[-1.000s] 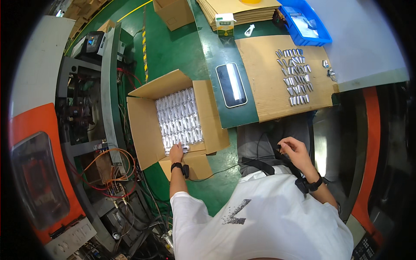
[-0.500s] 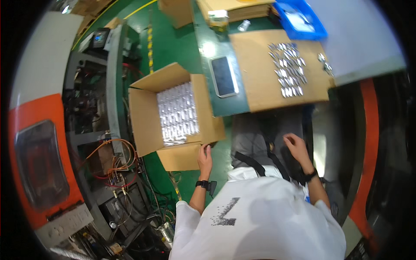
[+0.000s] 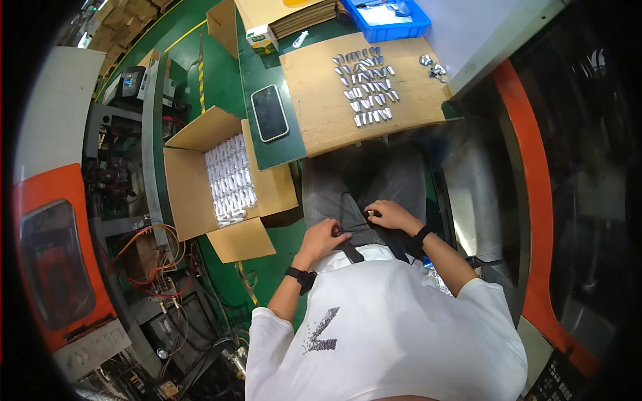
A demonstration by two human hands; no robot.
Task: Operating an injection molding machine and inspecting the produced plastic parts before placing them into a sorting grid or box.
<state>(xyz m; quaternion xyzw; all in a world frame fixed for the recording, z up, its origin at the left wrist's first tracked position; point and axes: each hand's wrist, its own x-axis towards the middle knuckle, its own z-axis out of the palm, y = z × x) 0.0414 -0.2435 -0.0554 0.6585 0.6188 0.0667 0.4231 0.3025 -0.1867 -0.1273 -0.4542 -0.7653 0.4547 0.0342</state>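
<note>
- Down at the lap, here's the black strap (image 3: pixel 350 252), lying across the waist between the two hands.
- Left hand (image 3: pixel 322 239): fingers curled beside that strap; whether they grip anything, I can't tell.
- Right hand (image 3: pixel 394 217): just across, fingers bent inward over the grey trousers (image 3: pixel 409 175); its grasp is hidden too.
- Ahead, the green table (image 3: pixel 266 158) carries a cardboard sheet (image 3: pixel 313 132), with metal pieces (image 3: pixel 365 89) lined up in rows and a phone (image 3: pixel 270 113) to the left.
- All round, green floor (image 3: pixel 266 284), and an orange-and-white machine (image 3: pixel 73 186) far left.
- Now the containers: an open cardboard box (image 3: pixel 184 190) beside the table, packed with rows of whitish pieces (image 3: pixel 231 177).
- Beyond the sheet, a blue bin (image 3: pixel 398 32) holding something white, and a small carton (image 3: pixel 262 41) at the table's left.
</note>
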